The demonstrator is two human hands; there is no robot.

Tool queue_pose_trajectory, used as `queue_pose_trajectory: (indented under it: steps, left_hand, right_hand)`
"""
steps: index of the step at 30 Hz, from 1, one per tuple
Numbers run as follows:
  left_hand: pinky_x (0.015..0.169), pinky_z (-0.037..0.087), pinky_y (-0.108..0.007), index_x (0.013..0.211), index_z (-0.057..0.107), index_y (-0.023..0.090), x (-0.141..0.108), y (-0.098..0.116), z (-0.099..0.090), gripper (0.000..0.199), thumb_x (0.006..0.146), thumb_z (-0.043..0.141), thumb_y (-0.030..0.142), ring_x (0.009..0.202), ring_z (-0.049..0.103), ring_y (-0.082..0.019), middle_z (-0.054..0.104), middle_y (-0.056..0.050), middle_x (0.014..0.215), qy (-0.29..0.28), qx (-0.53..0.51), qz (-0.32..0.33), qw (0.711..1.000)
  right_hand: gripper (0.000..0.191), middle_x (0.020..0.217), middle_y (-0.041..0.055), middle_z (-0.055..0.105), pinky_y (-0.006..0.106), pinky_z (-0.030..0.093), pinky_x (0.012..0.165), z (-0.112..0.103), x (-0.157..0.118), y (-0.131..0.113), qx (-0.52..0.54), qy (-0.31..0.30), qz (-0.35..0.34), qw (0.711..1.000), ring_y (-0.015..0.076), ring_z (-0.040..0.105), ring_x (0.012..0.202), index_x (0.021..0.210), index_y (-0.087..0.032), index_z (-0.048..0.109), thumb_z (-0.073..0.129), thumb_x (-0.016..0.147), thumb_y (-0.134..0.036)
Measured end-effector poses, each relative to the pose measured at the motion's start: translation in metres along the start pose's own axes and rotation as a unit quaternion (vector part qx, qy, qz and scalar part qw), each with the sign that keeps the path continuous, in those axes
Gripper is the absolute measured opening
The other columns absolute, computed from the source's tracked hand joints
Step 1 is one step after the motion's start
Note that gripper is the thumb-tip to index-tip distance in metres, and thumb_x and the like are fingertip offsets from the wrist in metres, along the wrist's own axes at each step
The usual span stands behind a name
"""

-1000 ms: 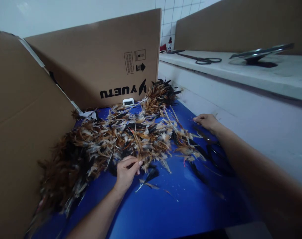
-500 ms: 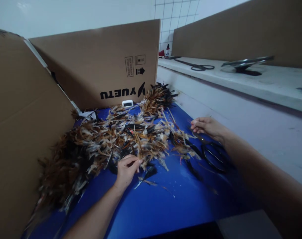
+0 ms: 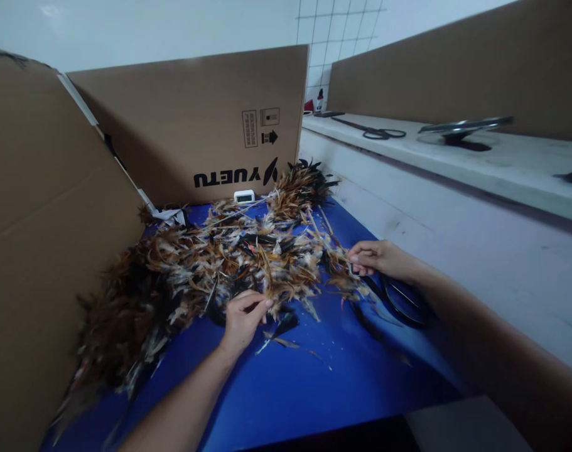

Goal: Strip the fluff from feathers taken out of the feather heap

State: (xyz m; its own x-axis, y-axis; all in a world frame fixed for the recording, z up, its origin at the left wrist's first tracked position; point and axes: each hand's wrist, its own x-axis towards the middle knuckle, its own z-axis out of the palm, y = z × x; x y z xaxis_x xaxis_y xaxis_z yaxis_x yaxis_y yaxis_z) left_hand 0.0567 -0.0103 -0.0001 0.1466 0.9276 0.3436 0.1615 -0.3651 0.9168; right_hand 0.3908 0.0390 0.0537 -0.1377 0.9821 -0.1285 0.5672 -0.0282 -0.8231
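Feathers [image 3: 286,267] all over, both hands in
Pile's spread between and beyond the hands. Left hand [image 3: 242,319] pinches feathers at the near edge; right hand [image 3: 377,258] has curled fingers, can't tell around what, black handle loop [image 3: 392,306] just below.

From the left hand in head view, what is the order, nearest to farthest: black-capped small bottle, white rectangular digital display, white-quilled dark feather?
1. Dark feather, right of the left hand.
2. White display, by the cardboard panel.
3. Small bottle, on the pale ledge.
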Motion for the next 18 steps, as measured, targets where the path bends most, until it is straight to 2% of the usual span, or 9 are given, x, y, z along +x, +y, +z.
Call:
queue_pose_trajectory:
  steps: [1,3,6,10,15,18]
  left_hand:
    - [0.048,0.039,-0.021,0.058,0.067,0.016,0.0,0.0,0.0,0.022,0.076,0.063,0.027,0.047,0.049,-0.009,0.053,0.001,0.051,-0.001,0.003,0.001,1.0]
    - [0.049,0.04,-0.021,0.058,0.068,0.016,0.0,0.001,0.0,0.021,0.076,0.063,0.027,0.048,0.049,-0.009,0.054,0.001,0.051,-0.002,0.006,0.003,1.0]
    - [0.05,0.041,-0.021,0.057,0.067,0.016,0.0,0.001,-0.001,0.022,0.076,0.064,0.026,0.049,0.05,-0.009,0.054,0.0,0.052,-0.001,0.006,0.005,1.0]
    - [0.049,0.04,-0.021,0.054,0.065,0.015,0.001,0.003,-0.001,0.025,0.076,0.063,0.026,0.048,0.049,-0.009,0.053,0.001,0.051,0.004,0.006,0.001,1.0]
    - [0.047,0.039,-0.021,0.057,0.067,0.015,0.002,0.001,0.0,0.023,0.076,0.063,0.027,0.047,0.048,-0.009,0.052,0.001,0.051,0.006,0.0,-0.009,1.0]
    - [0.05,0.04,-0.022,0.057,0.067,0.016,0.002,-0.001,0.0,0.023,0.077,0.063,0.027,0.048,0.049,-0.009,0.053,0.001,0.05,0.009,0.005,-0.004,1.0]
  right_hand:
    - [0.019,0.061,0.0021,0.063,0.025,0.044,0.054,0.0,0.005,0.002,-0.03,0.001,-0.006,1.0,0.0147,0.058,0.058,0.075,-0.018,0.06,0.056,0.073,-0.036]
    - [0.012,0.069,0.0018,0.066,0.024,0.045,0.061,0.001,0.017,0.007,-0.136,0.047,-0.029,0.989,0.0146,0.06,0.064,0.073,-0.019,0.063,0.053,0.074,-0.027]
    - [0.016,0.08,0.0011,0.068,0.022,0.045,0.068,0.002,0.038,0.015,-0.3,0.13,-0.054,0.943,0.0144,0.061,0.072,0.077,-0.022,0.066,0.053,0.071,-0.016]
    - [0.02,0.085,0.0043,0.067,0.024,0.045,0.066,0.015,0.062,0.017,-0.332,0.138,-0.062,0.931,0.0165,0.061,0.071,0.087,-0.02,0.067,0.055,0.072,-0.021]
    - [0.045,0.11,0.0097,0.061,0.027,0.043,0.081,0.041,0.084,0.011,-0.353,0.106,-0.118,0.922,0.0194,0.06,0.089,0.117,-0.017,0.057,0.058,0.072,-0.019]
    - [0.041,0.112,0.011,0.06,0.028,0.041,0.085,0.051,0.094,0.008,-0.362,0.095,-0.134,0.918,0.0205,0.058,0.096,0.114,-0.017,0.058,0.058,0.073,-0.017]
